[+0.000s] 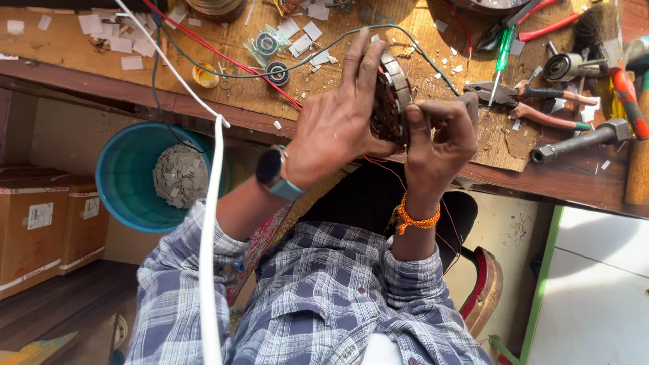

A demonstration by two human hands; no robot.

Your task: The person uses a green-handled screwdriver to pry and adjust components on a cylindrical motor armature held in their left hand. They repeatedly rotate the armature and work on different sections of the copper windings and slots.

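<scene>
The person holds a round motor stator (392, 94) on edge over the near rim of the wooden workbench (338, 88), at about twelve o'clock from the chest. The left hand (341, 122) wraps the stator from its nine o'clock side, fingers stretched up and curled over the metal ring, thumb underneath, gripping it firmly; a dark wristwatch (272, 169) sits on that wrist. The right hand (439, 135) closes in from the three o'clock side, its fingers bent tight and pinched against the copper windings; it may be nipping a wire or a slip of paper, but the view is too cramped to tell. An orange thread bracelet (414, 217) circles the right wrist. At two o'clock from the stator lie pliers (527, 98) with red handles and a green screwdriver (501, 57). At eight o'clock, below the bench, stands a blue bucket (125, 172) holding paper slips.
</scene>
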